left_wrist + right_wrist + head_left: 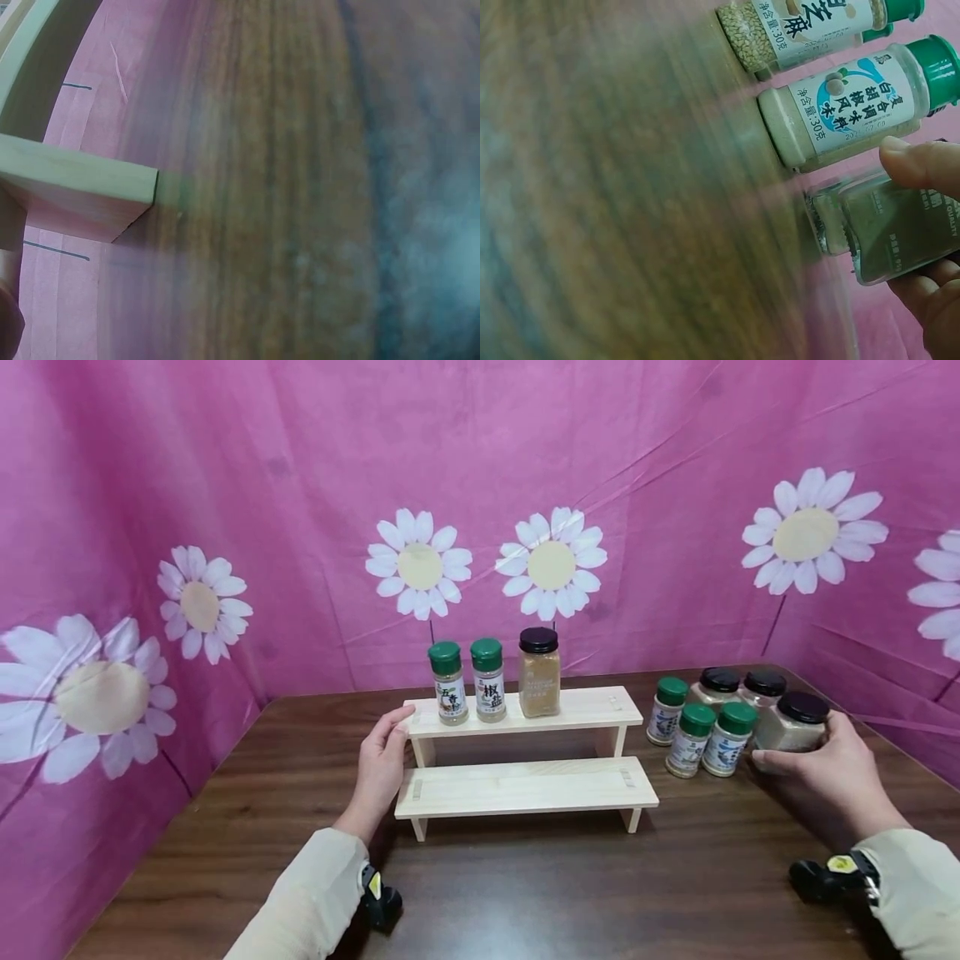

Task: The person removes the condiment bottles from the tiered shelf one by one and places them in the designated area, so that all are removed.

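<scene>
My left hand (pixel 381 768) holds the left end of a two-step wooden shelf rack (pixel 525 787), its fingertips at the upper step. In the left wrist view a fingertip (pixel 9 326) shows beside the pale wood (pixel 82 180). On that upper step stand two green-capped seasoning bottles (pixel 452 697) and a black-lidded jar (pixel 540 681) of tan powder. At the right, my right hand (pixel 851 772) grips a square glass spice jar (pixel 787 732) with a black lid, thumb on one side and fingers on the other. The jar leans; whether its base touches the table I cannot tell.
Left of the gripped jar, several green-capped bottles (pixel 723 752) stand close together, with two black-lidded jars (pixel 716 685) behind them. Everything is on a dark wooden table (pixel 525 893). A pink flowered cloth (pixel 480 443) hangs at the back and sides.
</scene>
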The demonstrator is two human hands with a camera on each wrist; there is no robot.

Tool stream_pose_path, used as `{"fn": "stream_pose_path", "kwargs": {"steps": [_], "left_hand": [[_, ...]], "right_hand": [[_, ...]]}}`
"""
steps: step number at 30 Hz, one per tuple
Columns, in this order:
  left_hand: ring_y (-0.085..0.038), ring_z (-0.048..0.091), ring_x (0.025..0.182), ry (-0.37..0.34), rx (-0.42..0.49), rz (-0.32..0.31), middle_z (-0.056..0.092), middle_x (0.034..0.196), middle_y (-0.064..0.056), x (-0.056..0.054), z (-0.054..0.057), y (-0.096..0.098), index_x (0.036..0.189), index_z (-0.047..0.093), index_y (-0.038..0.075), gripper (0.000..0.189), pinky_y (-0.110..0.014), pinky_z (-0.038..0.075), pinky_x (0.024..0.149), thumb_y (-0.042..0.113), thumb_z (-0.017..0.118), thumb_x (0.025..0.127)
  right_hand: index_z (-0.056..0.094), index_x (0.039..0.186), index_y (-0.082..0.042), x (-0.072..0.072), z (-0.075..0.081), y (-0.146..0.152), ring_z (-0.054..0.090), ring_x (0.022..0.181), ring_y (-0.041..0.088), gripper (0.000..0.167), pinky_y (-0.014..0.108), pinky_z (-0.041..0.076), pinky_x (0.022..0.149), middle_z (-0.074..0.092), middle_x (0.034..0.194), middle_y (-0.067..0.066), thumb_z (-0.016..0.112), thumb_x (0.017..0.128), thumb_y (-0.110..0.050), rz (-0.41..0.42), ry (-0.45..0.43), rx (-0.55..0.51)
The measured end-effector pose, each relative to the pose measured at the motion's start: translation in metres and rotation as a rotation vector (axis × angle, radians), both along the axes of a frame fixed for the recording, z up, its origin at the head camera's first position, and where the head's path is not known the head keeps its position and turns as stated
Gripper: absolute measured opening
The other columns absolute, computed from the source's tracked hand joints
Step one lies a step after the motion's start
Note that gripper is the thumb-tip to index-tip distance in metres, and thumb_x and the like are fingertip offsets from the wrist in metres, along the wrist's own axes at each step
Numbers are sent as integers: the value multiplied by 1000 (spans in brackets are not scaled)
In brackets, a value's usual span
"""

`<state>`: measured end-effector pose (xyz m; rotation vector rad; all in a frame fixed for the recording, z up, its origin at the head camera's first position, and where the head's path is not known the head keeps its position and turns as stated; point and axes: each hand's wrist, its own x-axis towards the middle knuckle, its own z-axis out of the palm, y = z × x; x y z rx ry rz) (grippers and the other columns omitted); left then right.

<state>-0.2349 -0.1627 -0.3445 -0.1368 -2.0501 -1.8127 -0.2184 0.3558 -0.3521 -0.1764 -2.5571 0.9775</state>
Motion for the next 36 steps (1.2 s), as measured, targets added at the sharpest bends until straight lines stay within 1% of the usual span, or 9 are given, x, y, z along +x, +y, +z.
{"fn": "stream_pose_path", "kwargs": {"steps": [2,8,11,13,17,20,28,32,36], "left_hand": [[-1,58,81,-4,2,6,60,113,-21,0,-1,1,122,59,4,32,-23,51,75,5,41,95],[-6,59,81,31,11,-4,60,110,-23,-1,-2,1,121,58,2,32,-23,51,71,4,40,94],[-2,58,81,35,1,-4,60,111,-23,0,-2,2,121,58,2,32,-22,51,74,4,40,95],[-2,57,81,25,-15,13,60,111,-21,0,-3,2,121,59,4,32,-24,51,75,5,40,94],[-4,57,79,18,-43,47,61,110,-18,1,-4,2,120,60,7,33,-30,51,74,5,41,94],[-8,59,79,28,-26,34,61,109,-21,0,-4,2,120,60,5,33,-30,52,71,4,40,93],[-10,59,77,18,9,28,59,108,-21,0,-2,1,121,59,4,33,-27,52,67,4,39,94],[-9,59,79,11,12,23,60,107,-21,0,-3,1,121,58,3,33,-31,52,71,4,39,95],[-7,59,80,10,13,11,60,109,-21,-1,-3,1,122,58,3,33,-28,51,72,4,39,95]], "right_hand": [[37,125,7,0,-2,1,48,75,15,82,21,35,58,53,103,29,81,68,-33,3,-2,4],[38,125,4,-2,-11,1,45,68,-6,80,18,38,58,56,100,22,82,67,-30,19,15,-40],[36,125,6,-2,-15,1,43,67,-7,80,18,38,57,55,101,25,81,69,-29,22,13,-43],[35,126,8,-2,-15,1,43,69,-5,80,18,37,58,53,104,29,80,70,-29,24,4,-34],[33,126,11,-4,-15,-1,52,78,18,83,20,36,60,50,107,33,80,70,-27,32,-12,-30],[31,127,12,-6,-14,-3,50,85,30,85,21,34,62,49,109,34,80,70,-26,34,-22,-35],[22,134,12,-9,-10,-6,43,98,42,90,27,34,71,41,117,36,77,74,-26,67,-39,-61],[21,137,8,-9,-7,-5,42,96,26,88,22,33,75,39,123,32,76,75,-25,81,-10,-62],[14,143,4,-8,1,-2,37,118,37,90,25,29,100,27,136,36,72,78,-20,105,38,-97]]}}
